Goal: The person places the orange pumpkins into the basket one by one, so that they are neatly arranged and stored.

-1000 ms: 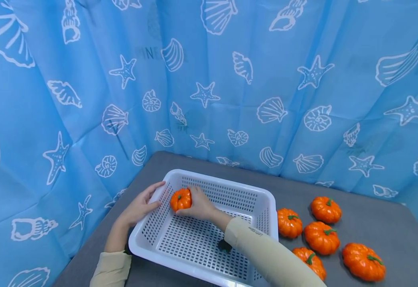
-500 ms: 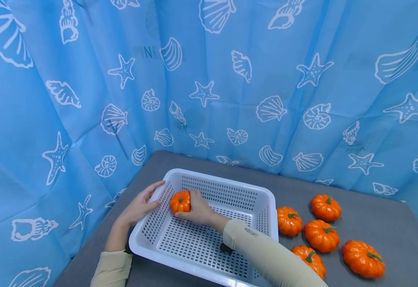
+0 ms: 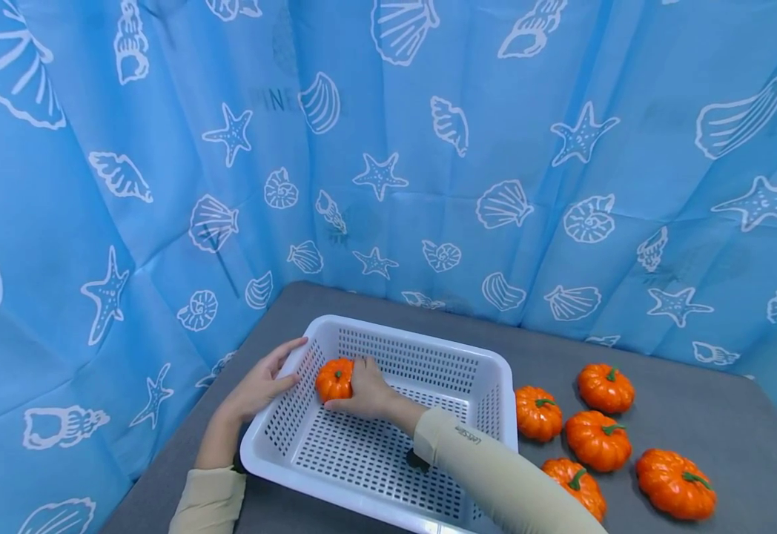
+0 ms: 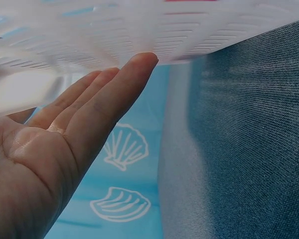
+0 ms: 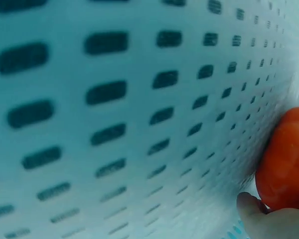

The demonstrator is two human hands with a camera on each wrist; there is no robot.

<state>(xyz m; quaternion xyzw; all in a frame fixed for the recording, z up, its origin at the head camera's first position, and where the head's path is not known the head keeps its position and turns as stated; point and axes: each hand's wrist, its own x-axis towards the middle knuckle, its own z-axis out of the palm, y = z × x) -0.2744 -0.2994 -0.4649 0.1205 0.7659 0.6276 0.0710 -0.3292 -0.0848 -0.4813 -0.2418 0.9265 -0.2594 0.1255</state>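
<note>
In the head view my right hand point(image 3: 368, 389) reaches into a white perforated plastic basket point(image 3: 507, 404) and grips a small orange pumpkin point(image 3: 332, 380) near its left end. The right wrist view shows that pumpkin point(image 5: 286, 159) close to the holed floor, thumb against its side. My left hand point(image 3: 258, 382) rests at the basket's left wall and rim. Its fingers point(image 4: 109, 102) are straight in the left wrist view, tips right at the slotted wall. The held pumpkin's right side is hidden by my fingers.
Several more orange pumpkins with green stems, such as one pumpkin point(image 3: 598, 442), lie on the grey tabletop point(image 3: 715, 423) right of the basket. A blue shell-print curtain point(image 3: 375, 222) hangs behind and to the left. A small black thing point(image 3: 417, 460) shows beneath my right forearm.
My right hand has lowered the pumpkin slightly toward the basket floor, and its stem has turned more upward. The left hand stays in place.
</note>
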